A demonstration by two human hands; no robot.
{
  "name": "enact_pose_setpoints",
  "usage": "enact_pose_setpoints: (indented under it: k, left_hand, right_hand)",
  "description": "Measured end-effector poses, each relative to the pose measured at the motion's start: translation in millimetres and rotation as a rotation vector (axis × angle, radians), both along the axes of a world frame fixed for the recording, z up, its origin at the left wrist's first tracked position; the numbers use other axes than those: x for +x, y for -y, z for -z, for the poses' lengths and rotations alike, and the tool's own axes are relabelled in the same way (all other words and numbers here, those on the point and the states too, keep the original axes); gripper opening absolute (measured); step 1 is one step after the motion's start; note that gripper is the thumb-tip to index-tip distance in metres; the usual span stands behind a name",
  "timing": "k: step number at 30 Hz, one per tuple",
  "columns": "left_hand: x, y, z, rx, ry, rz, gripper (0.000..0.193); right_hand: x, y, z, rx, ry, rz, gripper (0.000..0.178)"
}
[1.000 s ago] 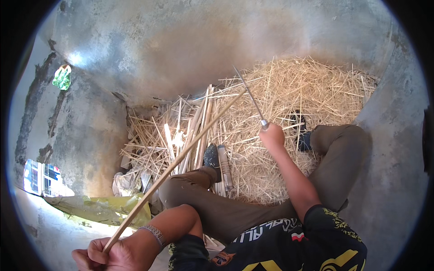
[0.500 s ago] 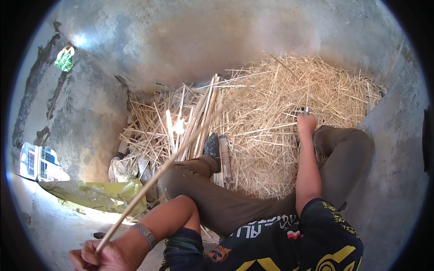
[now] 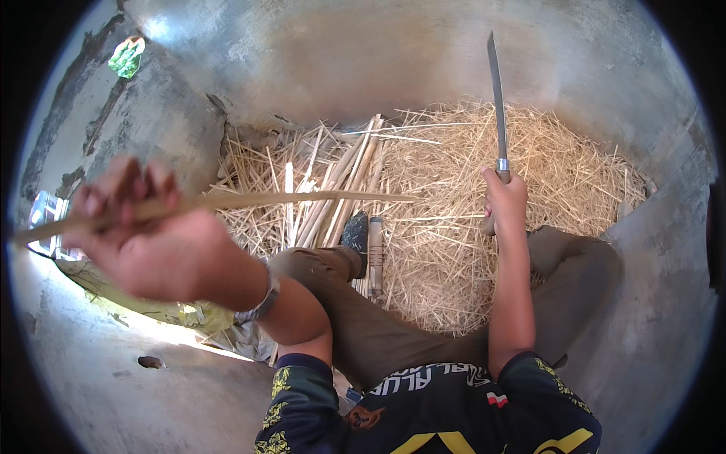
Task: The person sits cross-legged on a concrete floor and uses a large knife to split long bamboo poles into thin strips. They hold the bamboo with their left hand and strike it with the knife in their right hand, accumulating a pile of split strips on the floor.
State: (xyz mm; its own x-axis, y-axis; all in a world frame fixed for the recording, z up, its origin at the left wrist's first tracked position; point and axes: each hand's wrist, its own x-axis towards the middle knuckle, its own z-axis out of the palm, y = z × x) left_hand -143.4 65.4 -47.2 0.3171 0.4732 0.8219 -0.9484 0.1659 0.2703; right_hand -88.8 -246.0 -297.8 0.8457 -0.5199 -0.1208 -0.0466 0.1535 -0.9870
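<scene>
My left hand [image 3: 144, 234] is raised at the left with its fingers curled round a long thin bamboo strip [image 3: 302, 197]. The strip lies nearly level across the view, its far end above the straw-like shavings. In my right hand [image 3: 507, 200] is a long-bladed knife [image 3: 498, 106], gripped by its wooden handle. Its dark blade points up and away from me, with a metal collar at the handle. Blade and strip are apart. The left fingers are slightly smeared by motion.
A deep heap of thin bamboo shavings [image 3: 446, 257] spreads in front of me against a bare wall [image 3: 363, 60]. Split bamboo pieces [image 3: 352, 174] lie left of it. Near my foot [image 3: 354, 234] is a short bamboo tube [image 3: 375, 257]. A yellowish sheet [image 3: 193, 316] lies at the left.
My left hand has risen from the lower left, swinging the strip from a steep slant to nearly level. The knife has lifted upright from the heap, its blade now fully in sight.
</scene>
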Motion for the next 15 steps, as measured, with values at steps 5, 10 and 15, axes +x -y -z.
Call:
enact_pose_setpoints:
  k: [5, 10, 15]
  left_hand:
    - [58.4, 45.6, 20.2, -0.005, -0.083, 0.235, 0.04]
    - [108.9, 77.0, 44.6, 0.104, -0.174, 0.13, 0.029]
    - [112.5, 83.2, 55.2, 0.193, -0.201, 0.202, 0.029]
  right_hand:
    - [-33.2, -16.0, -63.4, 0.052, 0.117, -0.183, 0.024]
    - [-45.5, -26.4, -76.0, 0.097, 0.144, -0.2, 0.026]
    - [-77.8, -56.3, -7.6, 0.107, 0.081, -0.124, 0.032]
